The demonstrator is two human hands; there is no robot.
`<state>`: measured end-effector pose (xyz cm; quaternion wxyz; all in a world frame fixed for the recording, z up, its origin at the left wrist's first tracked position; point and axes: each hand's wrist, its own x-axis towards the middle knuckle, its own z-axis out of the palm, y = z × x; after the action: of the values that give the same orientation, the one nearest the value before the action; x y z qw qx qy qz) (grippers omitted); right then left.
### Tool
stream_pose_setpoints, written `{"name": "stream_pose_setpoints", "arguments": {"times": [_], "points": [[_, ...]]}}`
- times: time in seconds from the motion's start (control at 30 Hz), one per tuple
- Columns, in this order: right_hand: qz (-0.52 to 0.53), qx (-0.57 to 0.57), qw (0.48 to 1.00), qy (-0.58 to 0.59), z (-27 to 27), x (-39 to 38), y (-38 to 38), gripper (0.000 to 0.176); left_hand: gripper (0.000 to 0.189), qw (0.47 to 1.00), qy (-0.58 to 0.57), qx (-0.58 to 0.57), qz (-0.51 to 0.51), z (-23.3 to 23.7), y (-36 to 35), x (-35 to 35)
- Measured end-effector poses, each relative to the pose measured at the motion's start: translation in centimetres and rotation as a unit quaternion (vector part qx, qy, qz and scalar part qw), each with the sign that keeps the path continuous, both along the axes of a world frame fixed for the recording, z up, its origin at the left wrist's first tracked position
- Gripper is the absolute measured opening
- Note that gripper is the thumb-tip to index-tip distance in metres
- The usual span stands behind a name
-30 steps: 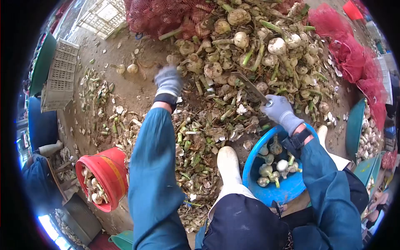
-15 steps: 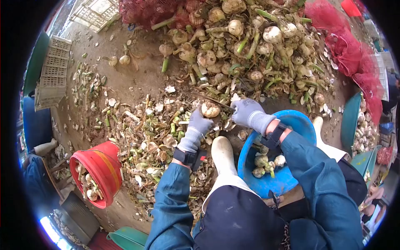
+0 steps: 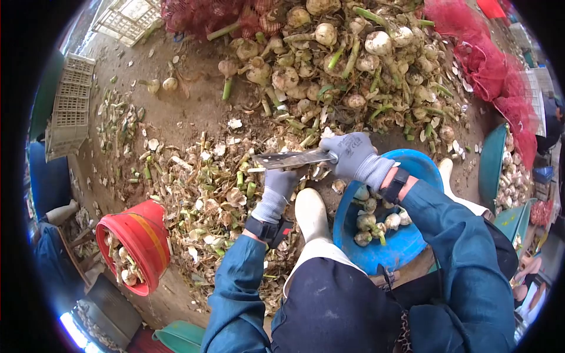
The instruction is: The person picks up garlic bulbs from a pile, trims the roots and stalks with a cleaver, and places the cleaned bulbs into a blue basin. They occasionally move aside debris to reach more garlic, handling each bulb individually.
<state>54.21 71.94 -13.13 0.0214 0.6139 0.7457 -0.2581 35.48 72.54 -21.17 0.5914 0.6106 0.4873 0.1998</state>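
Observation:
My right hand (image 3: 352, 154), in a grey glove, is closed around the handle of a knife (image 3: 294, 158). The broad blade lies flat, pointing left, over the fingertips of my left hand (image 3: 279, 187). My gloved left hand is closed on a garlic bulb, which the blade now hides. Below both hands spreads a heap of cut stems and peelings (image 3: 218, 194). Beneath my right forearm stands a blue basin (image 3: 391, 256) with several trimmed bulbs (image 3: 366, 222) in it.
A large pile of garlic bulbs with stems (image 3: 353, 65) lies ahead, beside red net bags (image 3: 485, 70). A red bucket (image 3: 154, 235) tilts at the left, bulbs inside. White crates (image 3: 69, 109) stand farther left. My white boot (image 3: 312, 212) is between basin and peelings.
The knife has turned so its broad face shows and covers the bulb, which was visible in my left hand before. My left hand has shifted slightly down; my right hand has moved slightly left and up.

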Motion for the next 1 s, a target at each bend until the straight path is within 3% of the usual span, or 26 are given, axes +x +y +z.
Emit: {"name": "stream_pose_setpoints", "arguments": {"times": [0.03, 0.13, 0.2, 0.23, 0.27, 0.3, 0.33, 0.37, 0.4, 0.43, 0.47, 0.53, 0.6, 0.63, 0.67, 0.7, 0.73, 0.77, 0.8, 0.83, 0.87, 0.93, 1.0], "points": [[-0.002, 0.017, 1.0, 0.011, -0.4, 0.5, -0.4, 0.019, 0.021, 0.992, -0.076, -0.068, 0.079, 0.7, -0.3, 0.5], [-0.017, 0.06, 0.998, 0.03, -0.6, 0.9, -0.4, 0.016, 0.016, 0.984, -0.084, -0.109, 0.115, 2.3, -0.3, 1.6], [0.003, -0.062, 0.998, -0.025, 0.9, 0.9, 0.5, 0.022, 0.02, 0.987, -0.072, -0.091, 0.11, 3.1, -0.2, 1.7], [-0.024, -0.163, 0.981, -0.097, 1.5, 0.9, 1.4, 0.016, 0.024, 0.99, -0.063, -0.011, 0.128, 3.6, -0.2, 1.4], [-0.104, -0.145, 0.977, -0.113, 0.3, 2.5, 1.4, 0.016, 0.028, 0.986, -0.053, 0.067, 0.143, 4.6, -0.4, 0.8], [-0.184, -0.103, 0.974, -0.086, -0.9, 4.6, 0.7, 0.018, 0.035, 0.98, -0.007, 0.176, 0.09, 7.0, 0.0, -0.1], [-0.247, -0.059, 0.965, -0.061, -1.6, 6.1, 0.8, 0.02, 0.04, 0.959, -0.198, 0.083, 0.187, 7.8, -0.3, 0.3], [-0.323, -0.093, 0.938, 0.086, -1.5, 5.8, 1.2, 0.025, 0.043, 0.973, -0.146, 0.08, 0.159, 8.4, 0.1, 0.1], [-0.409, -0.127, 0.874, 0.228, -1.3, 5.3, 0.5, 0.032, 0.046, 0.987, -0.094, 0.069, 0.112, 8.7, 0.6, 0.0], [-0.479, -0.224, 0.714, 0.459, -1.2, 4.3, 0.8, 0.038, 0.049, 0.974, -0.198, -0.074, 0.082, 8.4, 1.5, 1.5], [-0.475, -0.214, 0.718, 0.462, -1.0, 3.2, 1.5, 0.038, 0.053, 0.962, -0.02, 0.266, -0.053, 9.6, 2.5, 2.3], [-0.464, -0.203, 0.494, 0.706, -1.0, 1.1, 1.4, 0.022, 0.052, 0.924, 0.055, 0.374, -0.056, 9.2, 3.8, 3.6], [-0.469, -0.207, 0.515, 0.687, 0.1, 0.9, 1.5, 0.022, 0.037, 0.935, -0.03, 0.308, 0.175, 7.6, 3.6, 4.2], [-0.457, -0.144, 0.552, 0.682, -0.6, 0.8, 1.5, 0.02, 0.035, 0.963, -0.143, 0.031, 0.227, 7.2, 2.7, 3.8], [-0.431, -0.102, 0.627, 0.64, 0.6, 0.8, 1.8, 0.017, 0.034, 0.901, -0.241, -0.25, 0.261, 7.4, 2.0, 3.5], [-0.418, -0.116, 0.683, 0.588, 0.2, 1.0, 1.8, 0.016, 0.035, 0.82, -0.367, -0.368, 0.24, 6.1, 1.4, 3.9], [-0.401, -0.128, 0.735, 0.532, -0.4, 1.2, 1.9, 0.015, 0.035, 0.748, -0.41, -0.48, 0.207, 5.7, 0.8, 4.0], [-0.348, -0.153, 0.787, 0.487, -0.1, 1.4, 2.2, 0.016, 0.033, 0.765, -0.392, -0.468, 0.206, 4.9, 0.8, 4.3], [-0.349, -0.154, 0.787, 0.485, 0.3, 1.8, 2.5, 0.016, 0.031, 0.782, -0.372, -0.456, 0.204, 4.2, 0.8, 4.5], [-0.274, -0.129, 0.886, 0.352, 0.8, 2.5, 2.8, 0.017, 0.03, 0.822, -0.352, -0.401, 0.2, 3.6, 0.5, 4.4], [-0.189, -0.1, 0.954, 0.208, 1.8, 2.8, 3.0, 0.018, 0.026, 0.861, -0.236, -0.393, 0.22, 5.0, 1.4, 4.8], [-0.149, -0.083, 0.974, 0.149, 2.4, 3.3, 3.2, 0.022, 0.024, 0.923, -0.168, -0.323, 0.124, 4.1, 2.0, 4.9], [-0.057, -0.113, 0.991, -0.032, 1.9, 5.0, 2.8, 0.025, 0.035, 0.972, -0.043, -0.207, 0.105, 6.4, 1.8, 5.7]]}}
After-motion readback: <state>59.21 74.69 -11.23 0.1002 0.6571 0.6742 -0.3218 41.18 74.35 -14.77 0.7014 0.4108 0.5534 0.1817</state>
